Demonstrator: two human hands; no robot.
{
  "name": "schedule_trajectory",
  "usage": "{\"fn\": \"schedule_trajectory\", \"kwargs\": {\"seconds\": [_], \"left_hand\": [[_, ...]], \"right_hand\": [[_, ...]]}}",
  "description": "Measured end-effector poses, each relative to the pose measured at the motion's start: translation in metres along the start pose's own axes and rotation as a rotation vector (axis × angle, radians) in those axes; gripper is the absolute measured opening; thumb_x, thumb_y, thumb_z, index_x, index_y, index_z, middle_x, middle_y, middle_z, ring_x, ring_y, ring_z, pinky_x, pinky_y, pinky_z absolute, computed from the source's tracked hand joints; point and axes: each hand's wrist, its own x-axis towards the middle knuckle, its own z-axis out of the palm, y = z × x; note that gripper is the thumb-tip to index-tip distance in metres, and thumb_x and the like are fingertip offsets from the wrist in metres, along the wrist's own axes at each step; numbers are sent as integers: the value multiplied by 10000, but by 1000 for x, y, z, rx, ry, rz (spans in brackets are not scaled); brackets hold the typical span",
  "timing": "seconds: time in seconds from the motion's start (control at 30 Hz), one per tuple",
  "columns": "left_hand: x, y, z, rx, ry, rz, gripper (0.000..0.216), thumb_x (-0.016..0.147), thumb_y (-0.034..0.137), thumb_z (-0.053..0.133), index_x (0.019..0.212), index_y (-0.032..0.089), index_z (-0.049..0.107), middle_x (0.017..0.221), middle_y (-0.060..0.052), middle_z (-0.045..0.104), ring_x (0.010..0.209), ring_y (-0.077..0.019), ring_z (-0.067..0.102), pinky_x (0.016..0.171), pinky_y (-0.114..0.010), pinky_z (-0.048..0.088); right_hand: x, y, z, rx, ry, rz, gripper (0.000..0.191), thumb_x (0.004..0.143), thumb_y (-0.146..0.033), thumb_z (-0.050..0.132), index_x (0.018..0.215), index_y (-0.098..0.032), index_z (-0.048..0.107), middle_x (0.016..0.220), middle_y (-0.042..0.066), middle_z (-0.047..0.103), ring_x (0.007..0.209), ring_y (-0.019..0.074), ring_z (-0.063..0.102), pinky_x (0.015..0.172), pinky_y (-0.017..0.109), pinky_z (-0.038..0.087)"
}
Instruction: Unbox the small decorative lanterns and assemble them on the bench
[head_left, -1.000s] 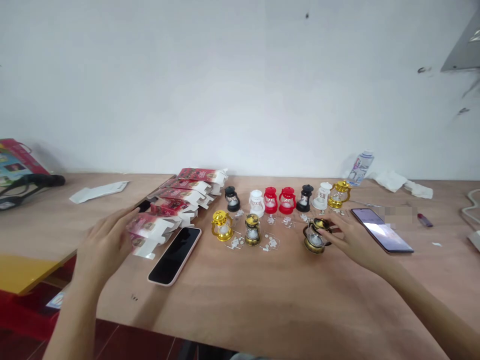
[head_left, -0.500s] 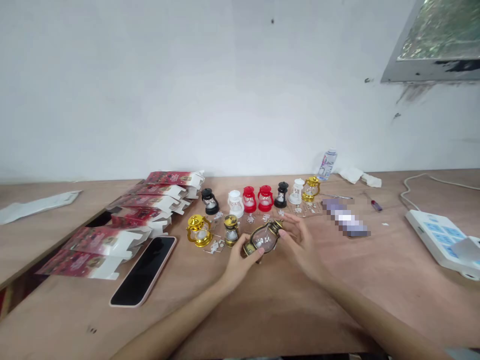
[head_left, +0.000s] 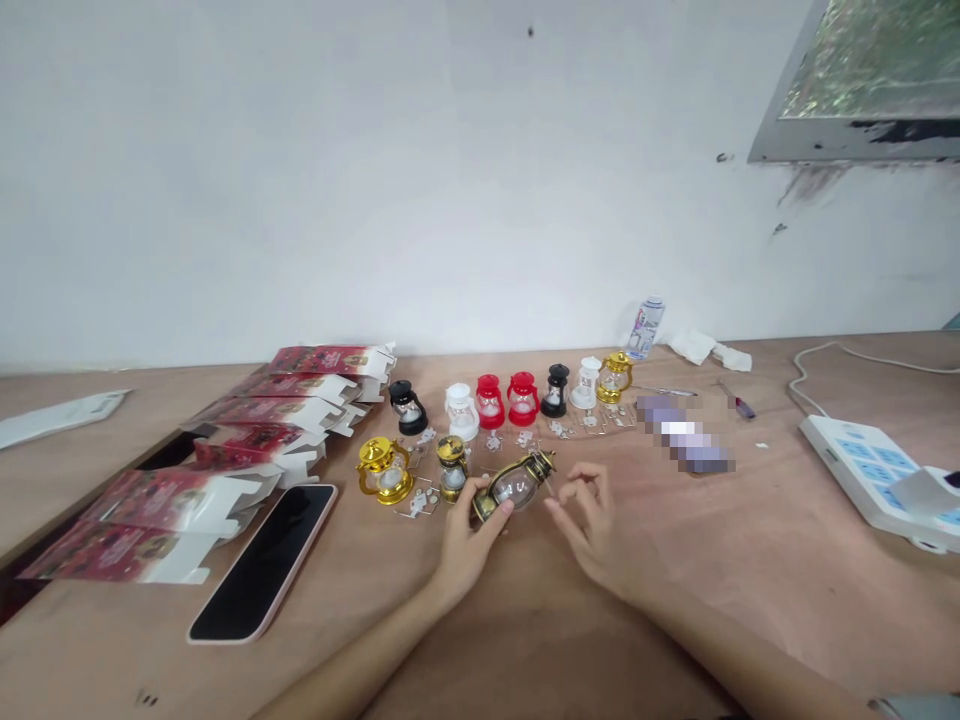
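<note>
My left hand (head_left: 466, 540) is closed around the base of a bronze-coloured miniature lantern (head_left: 516, 487), which is tilted with its top to the right. Just right of the lantern's top, my right hand (head_left: 592, 520) has its thumb and fingers drawn together in a pinch. A thin line shows at those fingertips, too fine to make out. Beside my left hand stands another bronze lantern (head_left: 452, 470), with a gold lantern (head_left: 385, 470) further left. Small metal parts (head_left: 417, 500) lie between these two.
Behind my hands stands a row of small lanterns, including a red lantern (head_left: 523, 398) and a white lantern (head_left: 461, 411). Flattened red boxes (head_left: 150, 520) and a phone (head_left: 262, 565) lie left. To the right are a blurred purple item (head_left: 686, 435), a bottle (head_left: 645, 328) and a power strip (head_left: 862, 470).
My right hand has come off the lantern's top and moved slightly right and down, fingers now pinched. My left hand still grips the lantern. The view has shifted a little.
</note>
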Motion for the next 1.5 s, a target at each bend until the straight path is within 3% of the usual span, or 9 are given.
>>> {"fn": "schedule_trajectory", "kwargs": {"seconds": [0.17, 0.3, 0.43, 0.6, 0.83, 0.93, 1.07, 1.17, 1.5], "left_hand": [[-4, 6, -3, 65, -108, 63, 311, 745, 429, 608, 933, 196, 527, 800, -8, 590, 647, -134, 537, 596, -242, 460], [-10, 10, -3, 157, -213, 126, 283, 731, 375, 629, 941, 200, 558, 898, -36, 645, 797, -190, 587, 700, -282, 455], [-10, 8, 0, 237, -206, 168, 299, 707, 340, 658, 955, 199, 571, 945, -41, 656, 849, -203, 590, 753, -299, 440], [-7, 3, 1, 141, -79, 74, 283, 754, 383, 602, 952, 194, 528, 871, -29, 628, 738, -168, 583, 653, -270, 461], [-10, 10, -5, 74, 172, 317, 411, 655, 313, 712, 964, 234, 454, 920, -19, 564, 847, -175, 570, 764, -292, 466], [-9, 15, -7, 30, 255, 390, 453, 658, 297, 721, 1006, 240, 436, 951, -26, 546, 884, -172, 560, 799, -295, 458], [-7, 16, -10, 53, 362, 424, 490, 642, 295, 738, 1037, 220, 457, 985, -37, 522, 915, -173, 540, 816, -297, 451], [-9, 16, -13, 88, 404, 465, 494, 609, 319, 759, 999, 192, 484, 952, -38, 526, 901, -179, 541, 812, -308, 456], [-12, 8, -11, 78, 144, 546, 520, 662, 292, 722, 1106, 205, 466, 1039, -59, 589, 959, -194, 602, 813, -309, 500]], "right_hand": [[15, 34, 2, 290, 191, 392, 231, 824, -410, 533, 730, -200, 513, 760, 6, 521, 739, 156, 521, 704, 306, 442], [25, 41, 4, 574, 9, 568, 304, 697, -448, 659, 622, -178, 542, 544, -30, 504, 523, 115, 465, 509, 242, 395], [25, 32, 4, 597, -93, 593, 302, 659, -442, 686, 573, -179, 564, 480, -35, 492, 453, 99, 424, 445, 229, 356], [19, 29, 10, 679, 24, 609, 286, 668, -433, 684, 589, -179, 579, 502, -24, 543, 448, 94, 445, 452, 229, 359], [24, 44, 12, 734, 297, 755, 273, 579, -392, 756, 680, -176, 624, 601, 2, 640, 561, 149, 604, 606, 297, 505], [25, 55, 10, 526, 236, 652, 215, 657, -369, 704, 713, -170, 647, 709, 49, 694, 686, 194, 658, 718, 352, 528], [20, 68, 10, 240, -88, 190, 106, 772, -252, 575, 725, -193, 650, 861, 73, 716, 806, 206, 676, 735, 344, 542], [19, 84, 8, 137, -230, -62, 163, 808, -173, 498, 749, -215, 643, 901, 61, 719, 819, 188, 685, 717, 313, 551], [32, 133, 0, 170, -446, -60, 208, 819, -206, 492, 687, -225, 651, 927, 46, 728, 828, 209, 700, 718, 343, 570]]}}
